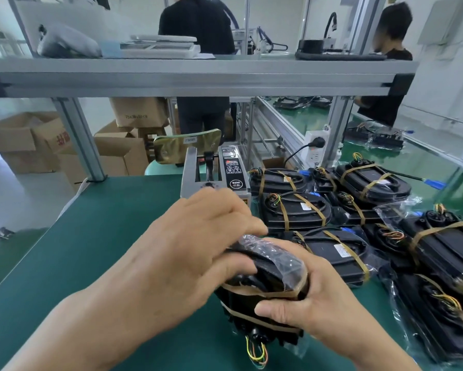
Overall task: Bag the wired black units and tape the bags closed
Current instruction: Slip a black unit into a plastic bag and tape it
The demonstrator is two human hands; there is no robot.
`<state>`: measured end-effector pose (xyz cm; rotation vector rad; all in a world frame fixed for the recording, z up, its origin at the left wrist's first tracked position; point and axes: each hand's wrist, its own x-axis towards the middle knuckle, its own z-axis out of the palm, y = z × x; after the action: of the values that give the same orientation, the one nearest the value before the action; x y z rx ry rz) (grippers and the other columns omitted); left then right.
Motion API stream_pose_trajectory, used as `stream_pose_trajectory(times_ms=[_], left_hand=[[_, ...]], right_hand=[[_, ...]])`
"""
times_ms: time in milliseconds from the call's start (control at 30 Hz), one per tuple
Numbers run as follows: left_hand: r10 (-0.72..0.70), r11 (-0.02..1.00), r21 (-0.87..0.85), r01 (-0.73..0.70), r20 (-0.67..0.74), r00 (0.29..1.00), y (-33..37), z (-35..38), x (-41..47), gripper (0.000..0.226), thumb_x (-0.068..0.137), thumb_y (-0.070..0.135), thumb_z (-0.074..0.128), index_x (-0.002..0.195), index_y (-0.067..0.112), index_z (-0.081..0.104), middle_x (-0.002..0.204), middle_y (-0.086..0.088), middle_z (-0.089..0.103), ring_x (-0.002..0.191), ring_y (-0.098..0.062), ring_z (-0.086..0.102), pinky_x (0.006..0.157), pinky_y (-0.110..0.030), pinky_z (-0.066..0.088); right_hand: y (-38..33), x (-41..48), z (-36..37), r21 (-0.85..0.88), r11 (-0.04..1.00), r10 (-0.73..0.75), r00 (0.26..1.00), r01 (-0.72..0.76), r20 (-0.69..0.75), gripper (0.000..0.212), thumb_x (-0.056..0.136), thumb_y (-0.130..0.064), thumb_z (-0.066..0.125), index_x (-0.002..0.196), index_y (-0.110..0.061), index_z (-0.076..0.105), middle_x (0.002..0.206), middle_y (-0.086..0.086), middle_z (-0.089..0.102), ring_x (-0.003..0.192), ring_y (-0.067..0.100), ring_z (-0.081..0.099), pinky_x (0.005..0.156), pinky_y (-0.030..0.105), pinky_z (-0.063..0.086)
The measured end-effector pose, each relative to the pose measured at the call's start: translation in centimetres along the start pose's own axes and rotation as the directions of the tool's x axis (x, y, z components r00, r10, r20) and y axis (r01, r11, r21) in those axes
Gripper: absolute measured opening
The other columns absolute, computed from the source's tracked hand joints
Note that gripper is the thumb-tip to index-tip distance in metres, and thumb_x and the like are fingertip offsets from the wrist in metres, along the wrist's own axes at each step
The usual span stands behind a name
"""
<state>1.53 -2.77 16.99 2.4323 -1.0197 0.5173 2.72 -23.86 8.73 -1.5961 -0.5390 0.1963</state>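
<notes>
A person's right hand (313,303) grips a bagged black unit (267,266) above the green mat (91,236), its thumb pressing a brown tape strip (251,290). The blurred left hand (198,236) curls over the bag's top end. The unit sits between both sets of fingers, with its wires (257,352) hanging below. Rubbing the tape flat with the bag held taut would likely seal best. A tape dispenser (217,172) stands beyond the fingertips.

I count one black unit (273,261) nearest me, at least six more taped units (296,210) stacked right, one tape dispenser (234,167), two people (195,25) beyond
</notes>
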Motion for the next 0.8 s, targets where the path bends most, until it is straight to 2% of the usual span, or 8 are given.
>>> stream_pose_trajectory(times_ms=[133, 300, 400, 467, 567, 633, 700, 800], left_hand=[[0.032, 0.997, -0.064, -0.031, 0.012, 0.999, 0.7, 0.4, 0.4, 0.019, 0.088, 0.032, 0.058, 0.092, 0.022, 0.074, 0.091, 0.014, 0.059, 0.086, -0.011, 0.056, 0.074, -0.032, 0.049], [0.096, 0.988, 0.123, -0.095, -0.002, 0.995, 0.8, 0.5, 0.7, 0.024, 0.091, 0.029, 0.054, 0.085, 0.019, 0.075, 0.084, 0.009, 0.061, 0.075, -0.013, 0.057, 0.064, -0.034, 0.047], [0.095, 0.982, 0.168, -0.089, -0.025, 0.995, 0.9, 1.0, 0.8, 0.021, 0.091, 0.022, 0.052, 0.081, 0.015, 0.069, 0.082, 0.005, 0.060, 0.071, -0.017, 0.056, 0.058, -0.037, 0.050], [0.073, 0.985, 0.161, -0.062, -0.063, 0.995, 1.1, 1.3, 0.8, 0.010, 0.088, 0.012, 0.057, 0.080, 0.015, 0.062, 0.082, 0.004, 0.056, 0.071, -0.018, 0.053, 0.053, -0.038, 0.050], [0.031, 0.983, 0.183, -0.013, -0.094, 0.995, 1.3, 1.5, 1.3, 0.022, 0.074, -0.002, 0.072, 0.079, 0.014, 0.057, 0.082, 0.002, 0.053, 0.070, -0.019, 0.050, 0.051, -0.038, 0.049], [0.049, 0.982, 0.185, -0.033, -0.082, 0.995, 1.3, 1.5, 1.8, 0.020, 0.078, 0.001, 0.073, 0.079, 0.014, 0.058, 0.082, 0.002, 0.054, 0.072, -0.019, 0.051, 0.057, -0.041, 0.049], [-0.017, 1.000, 0.021, 0.018, -0.080, 0.997, 0.6, 1.1, 1.9, 0.005, 0.087, 0.016, 0.064, 0.083, 0.017, 0.061, 0.086, 0.008, 0.055, 0.079, -0.015, 0.054, 0.071, -0.040, 0.050], [-0.242, 0.923, -0.325, 0.208, -0.068, 0.968, -1.3, -0.7, 1.0, 0.016, 0.085, 0.031, 0.064, 0.098, 0.025, 0.068, 0.098, 0.012, 0.063, 0.101, -0.011, 0.060, 0.087, -0.016, 0.044]], right_hand=[[-0.1, 0.1, 0.5, 0.003, 1.000, -0.007, 0.999, 0.007, 0.033, 0.060, 0.075, -0.005, 0.081, 0.126, -0.028, 0.062, 0.121, 0.006, 0.069, 0.118, 0.021, 0.064, 0.098, 0.024, 0.049], [-0.1, 0.1, 0.8, -0.037, 0.999, 0.011, 1.000, -0.011, -0.002, 0.060, 0.075, -0.008, 0.082, 0.127, -0.025, 0.060, 0.122, 0.000, 0.069, 0.120, 0.016, 0.062, 0.101, 0.020, 0.045], [-0.3, 0.0, 0.9, -0.095, 0.995, 0.041, 0.999, -0.042, -0.013, 0.060, 0.073, -0.012, 0.084, 0.123, -0.036, 0.061, 0.118, -0.005, 0.071, 0.115, 0.010, 0.065, 0.095, 0.014, 0.045], [-0.4, -0.1, 1.2, -0.148, 0.987, 0.062, 0.998, -0.063, -0.013, 0.062, 0.070, -0.018, 0.086, 0.121, -0.044, 0.061, 0.113, -0.008, 0.073, 0.107, 0.008, 0.068, 0.090, 0.013, 0.047], [-0.7, -0.1, 1.4, -0.228, 0.971, 0.077, 0.997, -0.071, 0.018, 0.062, 0.070, -0.016, 0.085, 0.120, -0.043, 0.061, 0.103, -0.001, 0.075, 0.095, 0.017, 0.072, 0.085, 0.021, 0.054], [-0.9, -0.1, 1.2, -0.252, 0.965, 0.082, 0.996, -0.072, 0.028, 0.062, 0.070, -0.015, 0.085, 0.121, -0.042, 0.061, 0.100, 0.003, 0.075, 0.089, 0.023, 0.073, 0.085, 0.031, 0.058], [-0.9, -0.3, 0.8, -0.239, 0.968, 0.080, 0.997, -0.074, 0.014, 0.064, 0.070, -0.016, 0.085, 0.122, -0.043, 0.061, 0.107, 0.001, 0.074, 0.096, 0.021, 0.072, 0.089, 0.033, 0.057], [-0.5, -0.7, 0.1, -0.192, 0.978, 0.075, 0.997, -0.080, -0.031, 0.067, 0.068, -0.018, 0.085, 0.126, -0.041, 0.060, 0.121, -0.005, 0.070, 0.111, 0.015, 0.067, 0.098, 0.038, 0.050]])
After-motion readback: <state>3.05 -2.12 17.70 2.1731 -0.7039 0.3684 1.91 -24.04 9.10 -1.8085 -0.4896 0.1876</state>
